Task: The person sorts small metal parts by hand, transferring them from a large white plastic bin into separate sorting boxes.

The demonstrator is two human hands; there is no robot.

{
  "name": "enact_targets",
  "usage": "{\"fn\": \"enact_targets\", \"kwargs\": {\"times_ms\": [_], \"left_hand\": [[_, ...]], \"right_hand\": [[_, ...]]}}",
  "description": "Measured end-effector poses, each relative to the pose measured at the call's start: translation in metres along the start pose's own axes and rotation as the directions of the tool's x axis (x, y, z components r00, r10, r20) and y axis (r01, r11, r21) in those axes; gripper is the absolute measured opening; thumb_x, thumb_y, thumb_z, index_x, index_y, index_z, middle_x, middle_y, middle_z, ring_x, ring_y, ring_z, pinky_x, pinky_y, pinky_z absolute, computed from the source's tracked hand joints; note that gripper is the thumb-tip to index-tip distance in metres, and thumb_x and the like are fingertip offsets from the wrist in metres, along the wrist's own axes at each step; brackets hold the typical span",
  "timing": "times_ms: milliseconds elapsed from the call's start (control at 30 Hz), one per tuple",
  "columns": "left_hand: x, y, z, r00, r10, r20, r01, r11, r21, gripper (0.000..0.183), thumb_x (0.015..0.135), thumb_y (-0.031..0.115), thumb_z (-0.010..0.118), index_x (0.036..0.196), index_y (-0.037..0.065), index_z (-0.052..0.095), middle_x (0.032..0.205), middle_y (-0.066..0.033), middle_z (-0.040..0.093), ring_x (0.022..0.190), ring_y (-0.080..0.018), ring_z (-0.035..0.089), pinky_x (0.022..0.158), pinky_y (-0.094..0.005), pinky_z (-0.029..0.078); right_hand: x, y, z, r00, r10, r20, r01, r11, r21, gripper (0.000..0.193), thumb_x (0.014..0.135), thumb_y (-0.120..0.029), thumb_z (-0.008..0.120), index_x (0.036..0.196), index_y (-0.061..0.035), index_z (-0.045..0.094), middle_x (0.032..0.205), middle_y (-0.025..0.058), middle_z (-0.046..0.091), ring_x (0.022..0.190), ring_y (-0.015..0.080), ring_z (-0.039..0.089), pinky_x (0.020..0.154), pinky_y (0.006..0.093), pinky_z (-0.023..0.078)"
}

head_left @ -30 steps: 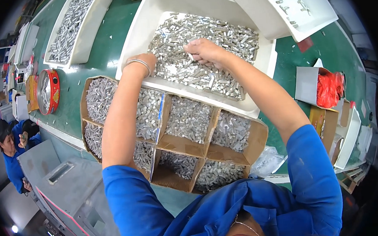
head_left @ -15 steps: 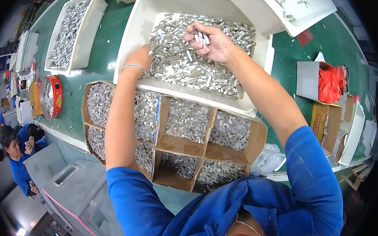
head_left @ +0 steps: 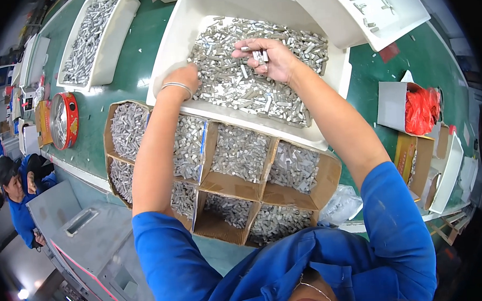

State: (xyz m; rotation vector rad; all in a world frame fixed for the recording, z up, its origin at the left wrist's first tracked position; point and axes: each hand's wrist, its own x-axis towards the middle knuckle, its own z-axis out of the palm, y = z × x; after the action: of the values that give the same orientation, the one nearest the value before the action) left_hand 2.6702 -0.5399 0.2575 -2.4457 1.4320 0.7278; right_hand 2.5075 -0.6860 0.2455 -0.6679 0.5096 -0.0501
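A few short metal pieces [head_left: 260, 56] sit in the right hand [head_left: 279, 61], above the middle of the big white tub [head_left: 255, 1]; its fingers curl loosely around them, palm turned upward, likely so nothing rolls out. Below those fingers lies a loose heap [head_left: 249, 98] of similar pieces, the tub's high walls presumably keeping them from scattering. Over on the left, the left hand [head_left: 185, 77] is at the heap's edge, knuckles up; its fingertips are hidden, so whether they're pinching anything, I can't tell. Nearer the body than both sets of fingers, a cardboard box [head_left: 229, 186] sits against the tub, its dividers seemingly keeping batches apart within easy reach. Beyond the left fingers, a long white tray [head_left: 113, 45] of pieces stands on the green worktop [head_left: 139, 47]; well right of the right fingers, a red bag [head_left: 421, 114] bulges from a carton [head_left: 390, 107].
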Motion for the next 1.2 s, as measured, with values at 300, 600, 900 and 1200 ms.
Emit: {"fn": "enact_targets", "kwargs": {"times_ms": [300, 600, 900, 1200], "left_hand": [[0.009, 0.003, 0.005, 0.985, 0.05, 0.168, -0.07, 0.991, 0.115, 0.025, 0.07, 0.015, 0.053, 0.091, 0.0, 0.054, 0.097, -0.0195, 0.055, 0.093, -0.0312, 0.053, 0.079, -0.0379, 0.042], [0.004, 0.014, -0.036, 0.995, -0.072, 0.072, 0.085, 0.199, -0.976, 0.005, 0.071, 0.012, 0.043, 0.072, 0.008, 0.046, 0.054, -0.0025, 0.046, 0.042, -0.0079, 0.037, 0.039, -0.0197, 0.03], [0.034, 0.021, -0.001, 0.995, 0.081, -0.061, -0.083, 0.996, -0.032, 0.027, 0.076, 0.016, 0.046, 0.101, 0.008, 0.052, 0.099, -0.0174, 0.055, 0.094, -0.0303, 0.053, 0.081, -0.0394, 0.041], [0.037, -0.005, -0.005, 0.984, -0.092, -0.15, 0.019, 0.901, -0.433, 0.031, 0.073, 0.027, 0.055, 0.093, 0.003, 0.055, 0.093, -0.0202, 0.056, 0.089, -0.0342, 0.052, 0.078, -0.0399, 0.04]], "right_hand": [[0.007, 0.023, -0.003, 0.958, -0.218, -0.184, -0.091, 0.378, -0.921, 0.028, 0.077, -0.027, 0.054, 0.089, -0.0026, 0.053, 0.078, 0.0109, 0.059, 0.063, 0.0189, 0.057, 0.061, 0.0337, 0.045], [0.013, 0.024, -0.009, 0.963, -0.227, -0.148, -0.099, 0.212, -0.972, 0.019, 0.078, -0.02, 0.047, 0.084, -0.0028, 0.052, 0.067, 0.0092, 0.055, 0.056, 0.0192, 0.052, 0.047, 0.0327, 0.041], [0.005, -0.016, -0.015, 0.978, -0.146, -0.15, 0.145, 0.989, -0.02, 0.015, 0.078, -0.017, 0.042, 0.081, -0.0037, 0.049, 0.063, 0.0046, 0.05, 0.041, 0.0069, 0.036, 0.029, 0.0174, 0.023], [0.032, -0.001, 0.003, 0.952, -0.305, 0.009, -0.108, -0.365, -0.925, 0.021, 0.078, -0.02, 0.044, 0.091, -0.0077, 0.055, 0.089, 0.0169, 0.058, 0.085, 0.0298, 0.056, 0.07, 0.0392, 0.045]]}}
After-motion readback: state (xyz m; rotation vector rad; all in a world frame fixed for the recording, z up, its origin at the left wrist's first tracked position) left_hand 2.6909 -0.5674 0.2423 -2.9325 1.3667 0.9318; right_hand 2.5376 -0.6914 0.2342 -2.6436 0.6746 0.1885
